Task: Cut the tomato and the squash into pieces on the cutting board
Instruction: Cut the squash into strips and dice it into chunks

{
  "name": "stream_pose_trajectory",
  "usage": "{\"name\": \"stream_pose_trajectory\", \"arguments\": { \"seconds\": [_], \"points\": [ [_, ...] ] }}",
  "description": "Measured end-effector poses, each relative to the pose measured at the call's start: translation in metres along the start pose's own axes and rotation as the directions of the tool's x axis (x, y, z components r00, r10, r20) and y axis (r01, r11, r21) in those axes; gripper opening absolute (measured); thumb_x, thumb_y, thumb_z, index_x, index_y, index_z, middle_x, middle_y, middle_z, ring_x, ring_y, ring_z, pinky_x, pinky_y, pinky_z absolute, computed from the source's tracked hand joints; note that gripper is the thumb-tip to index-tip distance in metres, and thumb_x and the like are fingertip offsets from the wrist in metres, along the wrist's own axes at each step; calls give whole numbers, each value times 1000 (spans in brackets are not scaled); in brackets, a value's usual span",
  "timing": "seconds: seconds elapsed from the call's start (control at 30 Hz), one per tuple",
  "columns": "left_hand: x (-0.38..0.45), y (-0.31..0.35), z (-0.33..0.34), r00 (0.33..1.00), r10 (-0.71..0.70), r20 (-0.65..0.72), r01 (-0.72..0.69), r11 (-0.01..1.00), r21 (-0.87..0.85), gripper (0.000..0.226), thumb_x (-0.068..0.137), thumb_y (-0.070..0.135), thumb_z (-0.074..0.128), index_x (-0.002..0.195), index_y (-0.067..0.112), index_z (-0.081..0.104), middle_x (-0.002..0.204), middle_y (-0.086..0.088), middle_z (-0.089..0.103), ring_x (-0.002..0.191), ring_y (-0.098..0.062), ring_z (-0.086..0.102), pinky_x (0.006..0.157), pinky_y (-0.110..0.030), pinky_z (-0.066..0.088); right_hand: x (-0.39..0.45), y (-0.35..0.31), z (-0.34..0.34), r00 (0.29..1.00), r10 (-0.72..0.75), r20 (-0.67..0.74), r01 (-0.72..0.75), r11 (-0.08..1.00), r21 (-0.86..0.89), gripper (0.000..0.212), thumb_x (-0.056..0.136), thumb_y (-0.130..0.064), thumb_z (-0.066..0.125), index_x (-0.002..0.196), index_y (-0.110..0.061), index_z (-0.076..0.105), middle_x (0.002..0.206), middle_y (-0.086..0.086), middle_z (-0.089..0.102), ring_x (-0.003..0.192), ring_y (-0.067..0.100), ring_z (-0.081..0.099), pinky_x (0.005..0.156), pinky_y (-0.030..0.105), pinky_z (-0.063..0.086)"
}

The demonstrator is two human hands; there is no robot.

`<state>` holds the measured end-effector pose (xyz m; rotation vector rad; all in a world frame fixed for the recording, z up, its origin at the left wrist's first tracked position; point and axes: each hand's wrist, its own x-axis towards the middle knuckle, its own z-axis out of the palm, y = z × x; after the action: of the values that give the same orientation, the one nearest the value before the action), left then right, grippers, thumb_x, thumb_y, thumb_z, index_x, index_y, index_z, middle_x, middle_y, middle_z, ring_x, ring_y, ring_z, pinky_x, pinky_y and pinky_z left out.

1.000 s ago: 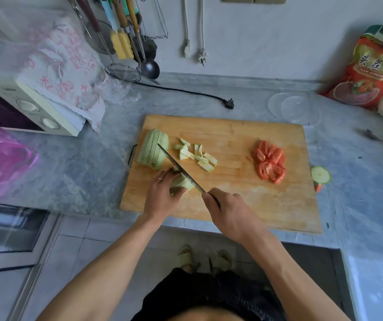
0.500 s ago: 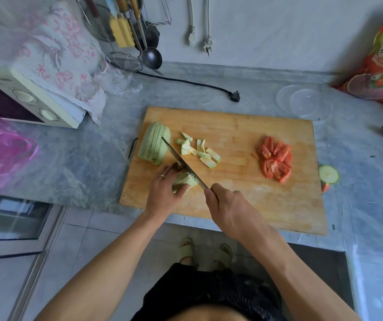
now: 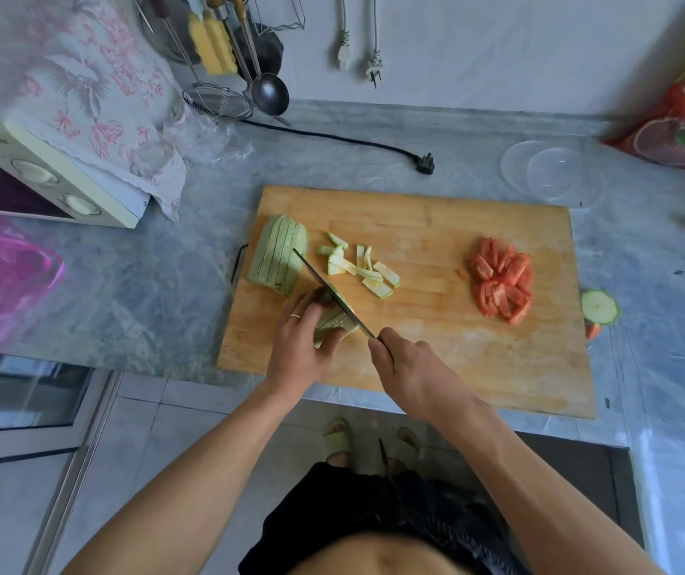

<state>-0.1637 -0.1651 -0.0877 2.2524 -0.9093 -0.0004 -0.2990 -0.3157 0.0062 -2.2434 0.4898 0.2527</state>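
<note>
Left hand [image 3: 297, 340] grips a squash stack [image 3: 332, 319] near the board's [image 3: 436, 226] front edge; right hand [image 3: 409, 365] grips the knife [image 3: 328, 290]. Tomato [image 3: 500, 280] is done; sliced squash [image 3: 276, 259] awaits.

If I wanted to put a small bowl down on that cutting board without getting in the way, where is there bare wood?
The cutting board is bare between the squash strips and the tomato pieces, and along its near right part below the tomato. The left part is crowded: sliced squash block, left hand, knife and right hand.

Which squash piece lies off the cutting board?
The round squash slice, on the counter beside the cutting board on the right; every other squash piece lies on the board.
</note>
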Motion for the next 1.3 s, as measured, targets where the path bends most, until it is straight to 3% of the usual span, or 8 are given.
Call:
{"name": "stream_pose_trajectory", "arguments": {
  "seconds": [0.5,0.63,0.7,0.77,0.87,1.03,1.17,1.3],
  "points": [
    [-5,0,4,1000,16,1,-16,1000,1,30,86,25,74,105,5,62,129,-10,59,128,-32,49,100,-49,44,-1,16,19,1000,-3,-29,5,999,47,30,106,-35,35,91,-11,45,51,7,40,40,30,32,43,37,24],
    [-5,-1,5,1000,17,-1,-17,1000,14,32,84,22,76,109,5,63,129,-11,58,127,-32,50,100,-50,45,4,12,14,998,60,21,-60,998,3,29,105,-40,28,95,-17,42,69,6,52,58,28,47,56,35,37],
    [-7,-1,5,1000,17,0,-17,1000,7,34,84,21,77,112,6,63,130,-9,56,127,-31,50,101,-50,45,5,10,5,995,90,51,-91,996,3,30,105,-41,26,94,-19,42,74,4,53,66,32,53,62,41,47],
    [-9,-2,4,1000,28,5,-28,1000,1,35,84,21,76,114,6,63,132,-10,56,128,-30,49,101,-51,44,4,14,-7,992,106,68,-112,989,96,35,106,-39,29,89,-14,46,68,3,51,58,29,53,51,43,50],
    [-9,-2,5,999,24,22,-24,1000,-5,39,87,30,68,116,6,61,135,-12,55,128,-30,50,102,-52,44,6,23,-24,979,178,103,-196,959,204,40,106,-39,30,84,-10,46,63,7,48,40,16,46,37,30,43],
    [-9,-4,3,999,28,31,-28,1000,10,40,89,33,69,120,9,60,136,-10,54,132,-29,47,104,-51,43,0,10,-26,995,76,69,-84,988,126,40,105,-35,33,82,-8,51,62,8,49,48,22,47,37,31,41],
    [-14,-2,3,1000,18,9,-18,999,29,41,90,34,68,123,10,60,135,-12,50,129,-31,48,105,-47,45,-13,-3,-19,998,-45,-33,46,998,53,38,106,-31,37,77,-8,46,58,9,46,57,37,45,55,41,33],
    [-14,0,3,999,-47,-21,48,999,12,45,85,31,77,121,8,65,134,-13,55,129,-31,50,104,-47,46,-28,-12,-21,990,-126,-62,128,991,28,34,107,-25,37,77,-11,41,59,-1,37,58,40,42,57,43,29]
  ]
}}
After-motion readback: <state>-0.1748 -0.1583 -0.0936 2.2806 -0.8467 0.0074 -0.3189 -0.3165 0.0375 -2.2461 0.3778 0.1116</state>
